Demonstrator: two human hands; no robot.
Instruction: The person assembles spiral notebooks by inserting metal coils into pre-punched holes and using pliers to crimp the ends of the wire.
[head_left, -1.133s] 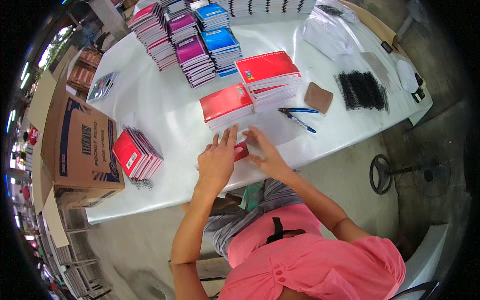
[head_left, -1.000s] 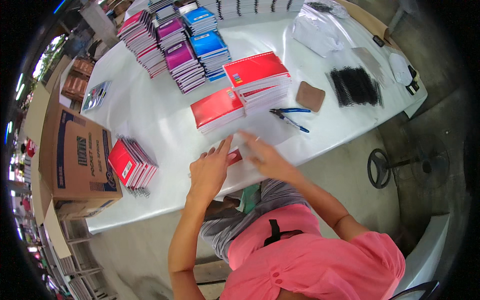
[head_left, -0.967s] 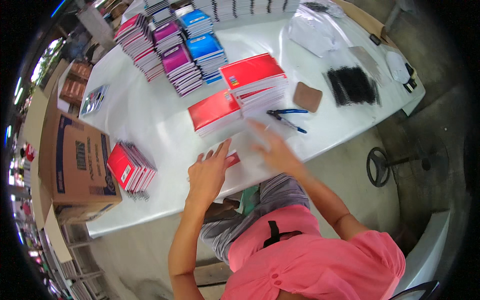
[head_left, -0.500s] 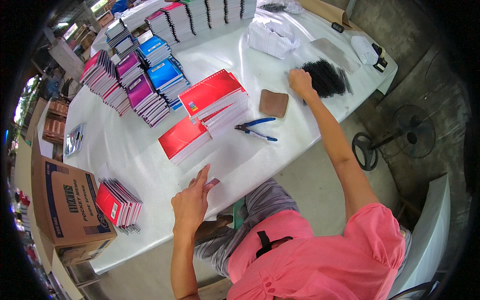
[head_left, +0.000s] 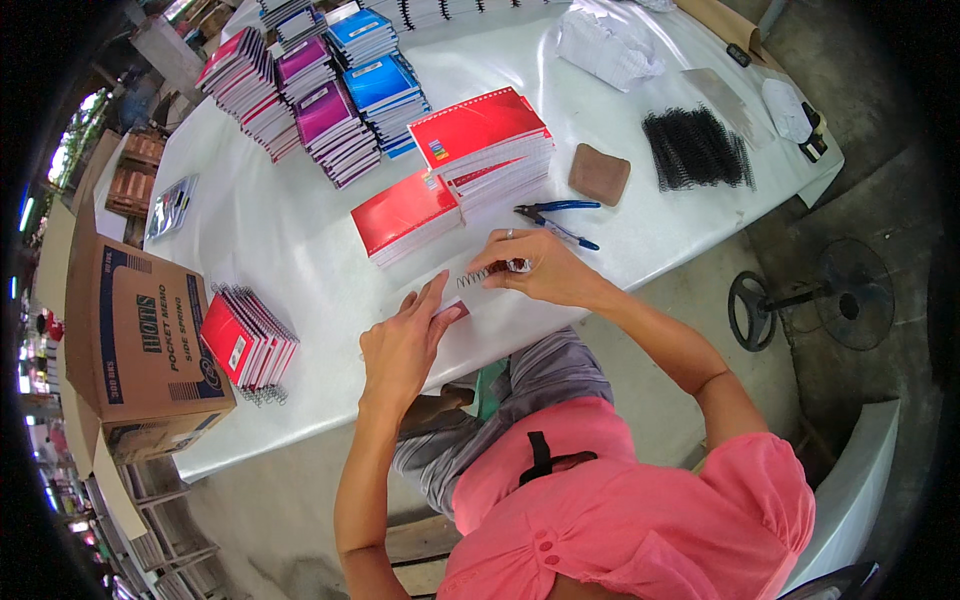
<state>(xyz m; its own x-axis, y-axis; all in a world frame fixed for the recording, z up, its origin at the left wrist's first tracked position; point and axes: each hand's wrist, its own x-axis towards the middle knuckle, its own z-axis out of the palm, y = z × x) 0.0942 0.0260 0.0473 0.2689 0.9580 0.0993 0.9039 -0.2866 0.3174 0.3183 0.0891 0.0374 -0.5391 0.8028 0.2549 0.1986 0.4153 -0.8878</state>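
My left hand is closed on a thin white pad whose dark red corner shows beside the thumb. Most of that pad is hidden or blends into the white table. My right hand pinches a black spiral binding coil, its free end pointing left toward the pad. Just beyond the hands lie a stack of small red-covered notebooks and a taller red stack with punched edges. Blue-handled pliers rest right behind my right hand.
A brown block and a pile of black coils lie to the right. Bound red notebooks stand by a cardboard box at left. Purple and blue notebook stacks are at far left. A fan stands on the floor.
My right hand has come from the coil pile to beside my left hand, now with a coil in its fingers. The view has shifted, so the table's things sit differently in it.
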